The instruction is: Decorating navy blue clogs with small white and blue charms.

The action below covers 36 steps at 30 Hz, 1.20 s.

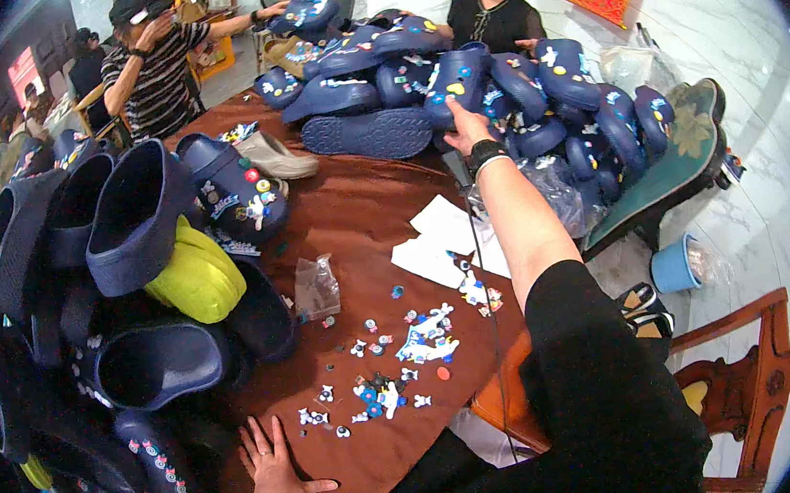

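While reaching over the brown-covered worktop (342, 204), has at far left a high heap of navy clogs (123, 265), openings showing, with a lime clog (196, 272) wedged among them. Just right of that heap, plants the left hand (274, 473) palm down on the worktop, fingers spread, holding nothing. Next, shows a small clear bag (316, 288) lying flat, contents impossible to make out, then loose shoe charms (374, 409) scattered beside the left hand. Farther right, comes to white paper (437, 237) and, beyond, to a single navy clog (463, 71) in a second heap. Has that clog just ahead of the right hand (471, 130) and slightly leftward, long axis running mostly away from the wrist and tilted. Touches the near end with the right fingers; cannot tell whether gripping or merely resting there. Has the left hand well apart, making the right clearly nearer. At right, shows bunched clear plastic (553, 193) below more heaped clogs (583, 111), contents unclear, then a blue bin (672, 267) with plastic film (702, 262) at one side, and a green-backed chair (675, 159) behind.
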{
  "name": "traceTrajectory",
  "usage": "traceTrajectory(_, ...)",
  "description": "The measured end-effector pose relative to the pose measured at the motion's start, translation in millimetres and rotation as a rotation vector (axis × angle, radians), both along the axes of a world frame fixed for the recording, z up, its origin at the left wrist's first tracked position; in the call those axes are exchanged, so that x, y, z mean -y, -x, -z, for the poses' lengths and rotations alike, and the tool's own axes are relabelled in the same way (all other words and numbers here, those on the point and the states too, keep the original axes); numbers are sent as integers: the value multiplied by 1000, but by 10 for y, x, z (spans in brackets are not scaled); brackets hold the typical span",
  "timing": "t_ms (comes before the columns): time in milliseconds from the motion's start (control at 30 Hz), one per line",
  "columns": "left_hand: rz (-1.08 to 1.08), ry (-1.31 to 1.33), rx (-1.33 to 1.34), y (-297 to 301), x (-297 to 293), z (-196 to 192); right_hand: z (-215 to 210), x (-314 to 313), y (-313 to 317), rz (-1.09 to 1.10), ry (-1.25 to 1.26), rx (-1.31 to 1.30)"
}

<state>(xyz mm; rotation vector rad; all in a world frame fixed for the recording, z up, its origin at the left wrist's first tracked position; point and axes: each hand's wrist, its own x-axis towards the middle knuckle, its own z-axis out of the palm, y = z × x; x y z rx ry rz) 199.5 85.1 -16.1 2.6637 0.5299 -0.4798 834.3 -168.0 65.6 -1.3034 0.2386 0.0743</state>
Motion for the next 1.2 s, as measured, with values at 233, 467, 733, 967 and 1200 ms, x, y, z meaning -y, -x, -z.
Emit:
traceTrajectory(233,-14,36,-10,19,-12,20,-72,-50,234,111,-76,104)
traceTrajectory(467,6,18,-1,43,-14,16,-246,572,1154,-204,-221,184)
traceTrajectory(733,37,-2,116,93,-20,66,-451,1167,2861,-597,-76,198)
traceTrajectory(967,-17,-70,194,364,149,148,-224,1034,3955,-784,13,219)
traceTrajectory(1200,-418,242,800,1215,258,101,-13,541,4565,-1066,32,181)
